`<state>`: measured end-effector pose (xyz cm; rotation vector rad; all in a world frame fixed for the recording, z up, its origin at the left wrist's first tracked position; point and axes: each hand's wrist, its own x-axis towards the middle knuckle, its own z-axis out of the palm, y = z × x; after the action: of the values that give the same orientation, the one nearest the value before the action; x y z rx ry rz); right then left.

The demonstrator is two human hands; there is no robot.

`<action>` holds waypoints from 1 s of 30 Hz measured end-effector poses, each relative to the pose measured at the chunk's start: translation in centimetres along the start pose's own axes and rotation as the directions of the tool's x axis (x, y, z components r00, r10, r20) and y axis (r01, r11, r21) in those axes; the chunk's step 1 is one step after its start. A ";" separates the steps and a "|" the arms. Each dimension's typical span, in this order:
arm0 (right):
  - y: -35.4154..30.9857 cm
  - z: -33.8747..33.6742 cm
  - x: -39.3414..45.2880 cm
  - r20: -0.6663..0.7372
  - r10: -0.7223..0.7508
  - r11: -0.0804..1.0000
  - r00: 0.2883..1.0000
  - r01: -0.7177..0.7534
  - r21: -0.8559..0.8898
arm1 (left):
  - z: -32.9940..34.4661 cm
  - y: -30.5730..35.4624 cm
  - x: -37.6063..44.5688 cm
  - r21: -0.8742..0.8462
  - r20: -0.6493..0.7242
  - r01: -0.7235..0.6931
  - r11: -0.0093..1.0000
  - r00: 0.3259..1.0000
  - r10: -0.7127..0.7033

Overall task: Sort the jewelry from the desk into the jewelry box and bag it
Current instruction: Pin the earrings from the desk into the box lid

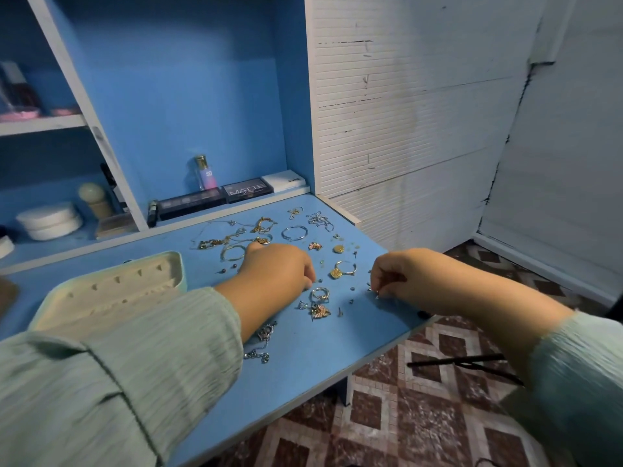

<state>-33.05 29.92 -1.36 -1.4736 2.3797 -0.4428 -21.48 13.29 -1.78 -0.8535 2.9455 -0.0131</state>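
- Left sleeve [111, 382], pale green, lies across the near edge of the blue desk [303, 372].
- Chain [258, 355] lies on the desk just beside the left forearm, partly hidden by it.
- Left hand [276, 271] rests knuckles-up on the desk among the jewelry, fingers curled under; whether it holds anything cannot be told.
- Right hand [404, 274], near the desk's right edge, has its fingers curled and pinches a small silver piece [375, 293], too small to identify.
- Between the hands: a silver ring [320, 294], a butterfly charm [319, 311], a gold pendant hoop [342, 269] and scattered studs.
- Jewelry box [111, 291], cream, lies open on the desk to the left of the left hand; its ridged insert holds no visible pieces.
- Beyond the hands: a silver bangle [294, 232] and gold chains [264, 225].
- At the back ledge: a black palette [247, 190] marked MATTE and a small perfume bottle [204, 171].
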 end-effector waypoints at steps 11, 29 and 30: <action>0.4 0.7 -0.2 -0.092 0.014 0.998 0.996 -0.008 0.062 | -0.4 -0.4 -0.1 -0.039 0.028 0.064 0.997 0.998 -0.063; 1.1 1.9 -1.2 -0.258 0.096 0.958 0.961 -0.020 0.285 | -1.0 0.5 -0.8 0.053 0.044 0.046 0.998 0.998 -0.048; 1.2 2.0 -1.1 -0.261 0.095 0.960 0.961 -0.020 0.278 | -1.0 0.5 -0.8 0.051 0.052 0.047 0.998 0.997 -0.049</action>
<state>-32.73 31.27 -3.54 -1.2838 2.4320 -0.9736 -21.19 14.10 -0.71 -0.9028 2.8621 -0.0645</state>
